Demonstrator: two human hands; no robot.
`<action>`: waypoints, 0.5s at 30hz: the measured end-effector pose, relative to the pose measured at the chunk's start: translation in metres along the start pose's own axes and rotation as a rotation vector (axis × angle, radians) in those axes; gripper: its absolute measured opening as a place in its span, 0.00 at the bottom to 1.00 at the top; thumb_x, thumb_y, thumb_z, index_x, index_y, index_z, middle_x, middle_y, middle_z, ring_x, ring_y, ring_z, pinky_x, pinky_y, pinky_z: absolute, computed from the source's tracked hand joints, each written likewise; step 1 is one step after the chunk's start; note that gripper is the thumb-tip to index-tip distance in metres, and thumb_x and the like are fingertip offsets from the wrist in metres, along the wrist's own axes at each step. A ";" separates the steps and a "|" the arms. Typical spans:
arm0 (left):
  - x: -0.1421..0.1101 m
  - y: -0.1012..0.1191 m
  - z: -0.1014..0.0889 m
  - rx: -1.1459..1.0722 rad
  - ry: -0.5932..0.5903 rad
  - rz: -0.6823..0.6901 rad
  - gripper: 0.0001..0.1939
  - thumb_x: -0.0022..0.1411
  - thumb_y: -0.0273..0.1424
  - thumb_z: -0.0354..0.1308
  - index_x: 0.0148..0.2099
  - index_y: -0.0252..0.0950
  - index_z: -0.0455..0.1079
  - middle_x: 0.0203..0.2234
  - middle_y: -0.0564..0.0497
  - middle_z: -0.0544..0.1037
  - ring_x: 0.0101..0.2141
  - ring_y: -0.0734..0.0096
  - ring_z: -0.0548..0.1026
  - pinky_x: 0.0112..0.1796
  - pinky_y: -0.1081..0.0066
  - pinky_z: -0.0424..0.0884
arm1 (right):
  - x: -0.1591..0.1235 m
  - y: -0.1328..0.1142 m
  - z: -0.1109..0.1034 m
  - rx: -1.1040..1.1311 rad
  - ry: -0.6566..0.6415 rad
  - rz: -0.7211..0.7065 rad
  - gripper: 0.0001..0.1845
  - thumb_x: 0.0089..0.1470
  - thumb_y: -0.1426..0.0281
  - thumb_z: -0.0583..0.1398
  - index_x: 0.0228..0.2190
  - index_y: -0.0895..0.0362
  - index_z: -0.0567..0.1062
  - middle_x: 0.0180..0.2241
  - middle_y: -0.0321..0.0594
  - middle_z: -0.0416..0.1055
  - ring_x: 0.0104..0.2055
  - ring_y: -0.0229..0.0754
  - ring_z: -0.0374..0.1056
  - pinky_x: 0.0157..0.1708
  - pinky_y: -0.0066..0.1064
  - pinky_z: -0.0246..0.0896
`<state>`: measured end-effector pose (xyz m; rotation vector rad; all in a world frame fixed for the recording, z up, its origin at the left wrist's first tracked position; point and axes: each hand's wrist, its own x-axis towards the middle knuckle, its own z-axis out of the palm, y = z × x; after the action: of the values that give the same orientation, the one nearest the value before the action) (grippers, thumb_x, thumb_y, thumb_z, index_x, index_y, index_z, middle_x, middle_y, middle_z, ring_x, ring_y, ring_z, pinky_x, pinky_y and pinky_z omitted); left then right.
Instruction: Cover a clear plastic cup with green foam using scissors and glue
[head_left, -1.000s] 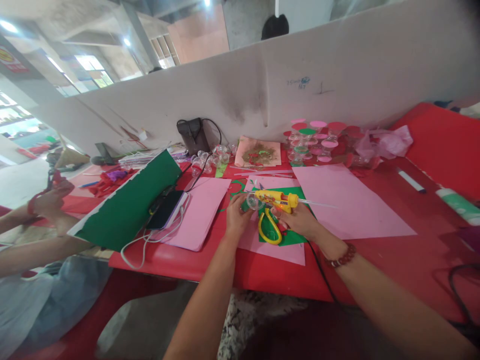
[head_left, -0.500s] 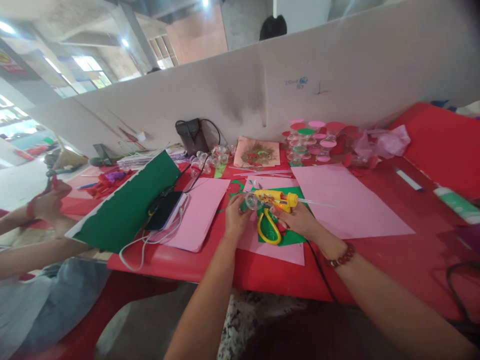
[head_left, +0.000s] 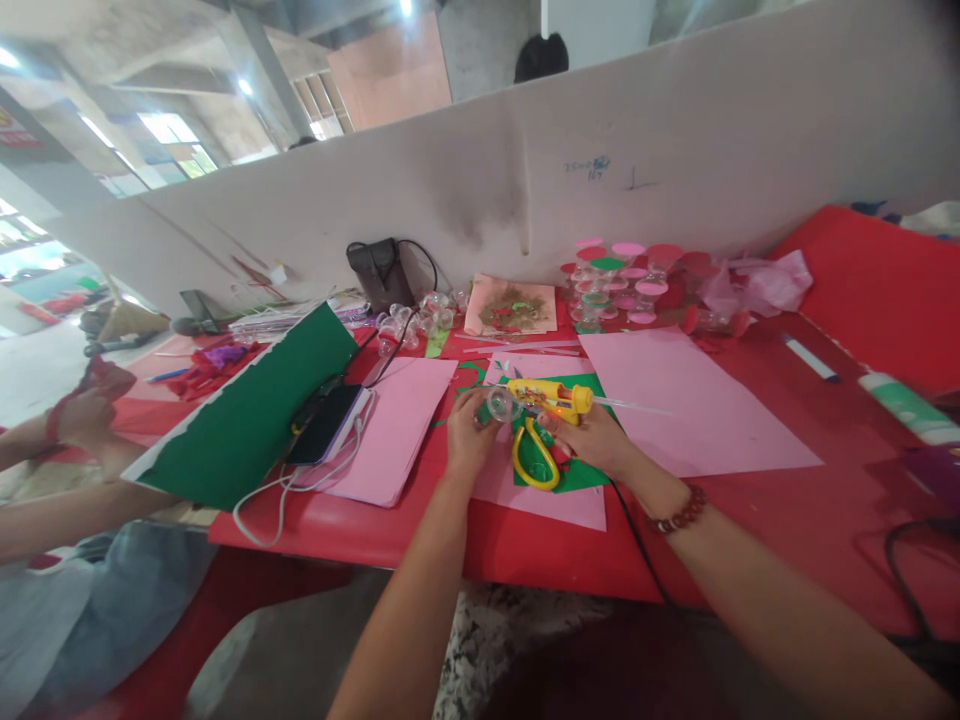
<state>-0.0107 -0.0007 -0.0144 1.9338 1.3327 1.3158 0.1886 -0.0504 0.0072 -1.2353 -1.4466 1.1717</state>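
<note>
My right hand (head_left: pixel 589 438) is closed around a yellow hot glue gun (head_left: pixel 551 396), its nozzle pointing left. A clear glue stick (head_left: pixel 637 407) sticks out of the gun's back end. In my left hand (head_left: pixel 471 436) is a small clear plastic cup (head_left: pixel 501 404), held right at the nozzle; whether the two touch I cannot tell. Below the gun, yellow-handled scissors (head_left: pixel 535 455) lie on green paper (head_left: pixel 581 474), which rests on a pink sheet (head_left: pixel 559 507). The blades of the scissors are hidden.
Clear cups topped with coloured discs (head_left: pixel 628 280) stand stacked at the back. A pink sheet (head_left: pixel 694 400) lies right; pink paper (head_left: pixel 411 430), a phone (head_left: pixel 328 424) and a green sheet (head_left: pixel 247 420) lie left. A black cord (head_left: pixel 637 540) crosses the front edge. Another person's hands (head_left: pixel 90 410) are far left.
The view has shifted very slightly. My hands, the glue gun and the cup keep nearly the same places relative to each other.
</note>
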 end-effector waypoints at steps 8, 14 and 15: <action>0.000 0.000 0.000 -0.006 0.000 0.006 0.18 0.48 0.22 0.63 0.44 0.36 0.77 0.43 0.45 0.79 0.47 0.60 0.75 0.51 0.61 0.71 | 0.002 0.005 0.000 -0.005 0.006 0.000 0.28 0.48 0.42 0.61 0.25 0.54 0.68 0.14 0.28 0.58 0.16 0.33 0.54 0.16 0.27 0.49; 0.000 -0.002 0.001 -0.010 0.005 -0.004 0.16 0.49 0.24 0.64 0.43 0.36 0.76 0.43 0.46 0.79 0.47 0.61 0.75 0.50 0.62 0.71 | 0.001 0.004 0.001 -0.002 0.001 -0.024 0.27 0.49 0.43 0.61 0.26 0.55 0.68 0.14 0.28 0.57 0.16 0.33 0.53 0.17 0.28 0.49; 0.000 -0.003 0.001 -0.007 0.009 -0.008 0.16 0.49 0.23 0.64 0.43 0.36 0.76 0.43 0.46 0.79 0.47 0.61 0.75 0.50 0.62 0.71 | 0.000 0.003 0.001 -0.001 0.001 -0.027 0.27 0.49 0.42 0.61 0.25 0.54 0.68 0.13 0.28 0.57 0.16 0.34 0.53 0.17 0.28 0.48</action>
<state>-0.0111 0.0004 -0.0171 1.9180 1.3374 1.3246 0.1882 -0.0500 0.0042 -1.2129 -1.4590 1.1522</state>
